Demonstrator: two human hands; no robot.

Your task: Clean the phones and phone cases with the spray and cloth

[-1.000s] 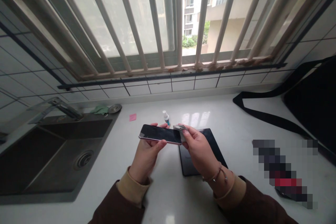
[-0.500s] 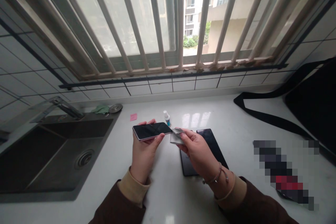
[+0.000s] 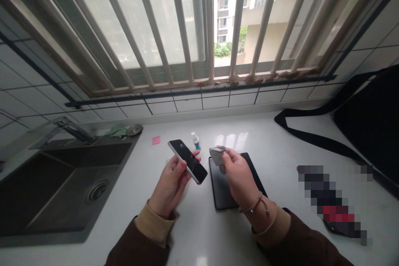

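Observation:
My left hand [image 3: 173, 181] is closed around a smartphone [image 3: 188, 160], thumb along its near edge and fingertips at the far side. The phone's dark screen faces up, tilted, one end pointing down to the right. Pinched in my right hand [image 3: 235, 170] is a folded grey cloth [image 3: 218, 154], held apart from the phone. Beneath the right hand a black tablet [image 3: 224, 193] lies on the white counter, partly covered by that hand. A small white-capped spray bottle [image 3: 195, 141] with a blue label stands just beyond the phone.
To the left is a dark sink [image 3: 71, 183] with a faucet [image 3: 76, 131]; a green cloth [image 3: 116, 131] lies on its rim. A pink paper note [image 3: 156, 140] rests on the counter. At the right are a black bag [image 3: 370, 112] with its strap [image 3: 314, 137] and a blurred-out object [image 3: 333, 199].
The phone has turned in my left hand, its right end swinging down toward me. The cloth in my right hand has moved away from the phone and slightly up.

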